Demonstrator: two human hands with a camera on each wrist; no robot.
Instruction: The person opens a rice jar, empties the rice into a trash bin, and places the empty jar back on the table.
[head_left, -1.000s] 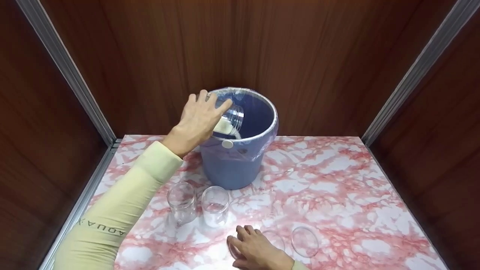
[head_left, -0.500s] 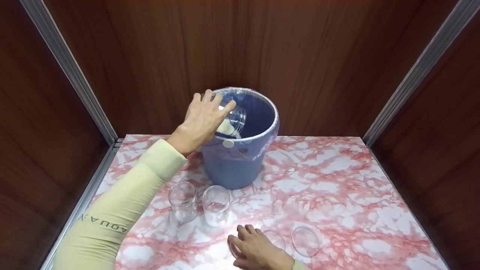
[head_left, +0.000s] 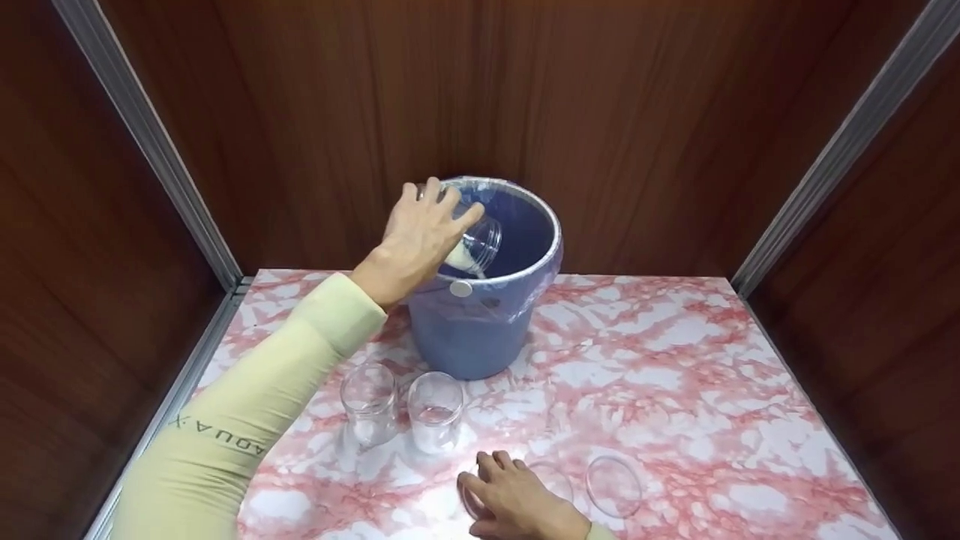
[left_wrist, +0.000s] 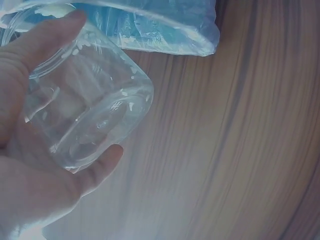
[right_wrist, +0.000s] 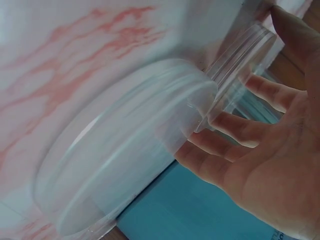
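My left hand grips a clear plastic jar, tipped over the mouth of a blue bucket. White grains lie along the jar's lower side and run out at its mouth. In the left wrist view, a few grains cling inside the jar, whose base points away from the bucket. Low in the head view, my right hand is on a clear round lid. The right wrist view has its thumb and fingers around that lid.
Two clear jars stand upright before the bucket. Two more round lids lie right of my right hand. A thin plastic liner hangs over the bucket's rim. Dark wooden panels enclose the red-and-white table.
My left hand and the tilted jar have shifted slightly right over the bucket. Fewer white grains are left in the jar. The right hand has stayed on the lid.
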